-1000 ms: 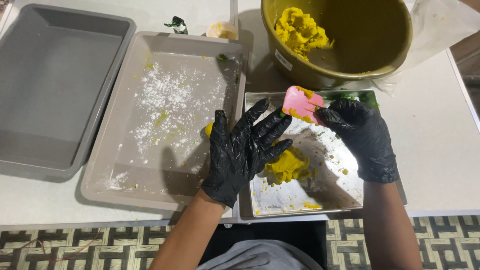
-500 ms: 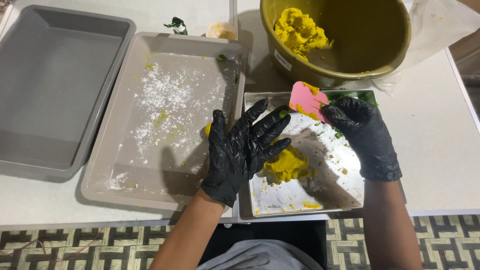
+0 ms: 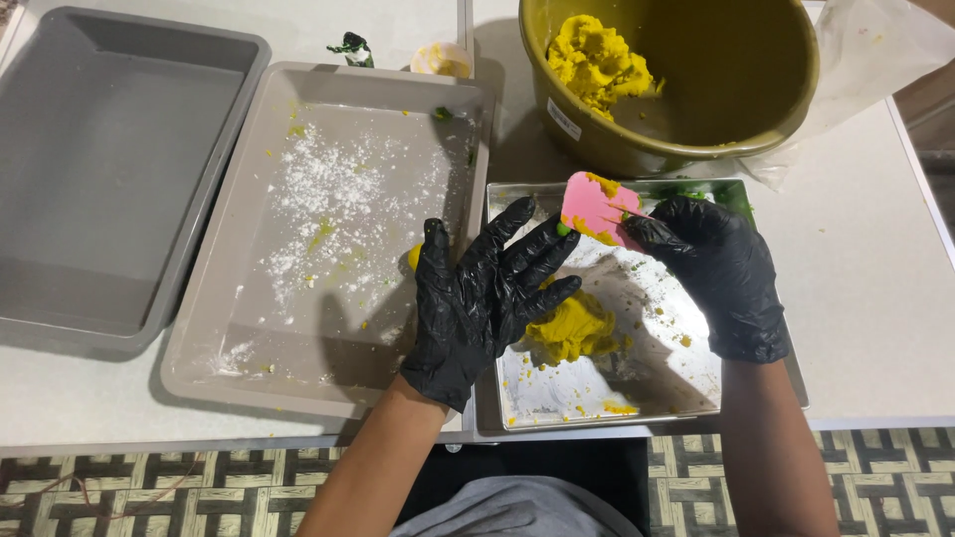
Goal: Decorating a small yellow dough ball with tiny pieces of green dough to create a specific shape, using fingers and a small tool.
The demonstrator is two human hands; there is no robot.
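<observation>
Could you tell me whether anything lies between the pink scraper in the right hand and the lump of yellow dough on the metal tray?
Nothing visible does. The right hand holds the pink scraper above the metal tray; the yellow dough lies below it, with the spread left hand beside the lump.

One head-worn camera looks steeply down, close over the white table (image 3: 875,328) edge.

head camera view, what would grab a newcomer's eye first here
Two hands in black gloves over a steel tray at centre right: the right hand grips a pink scraper smeared yellow, and the left hand is spread open beside a lump of yellow dough. Behind them, a big olive bowl holds more yellow dough. To the left lie a floured beige tray and a grey tray.
</observation>
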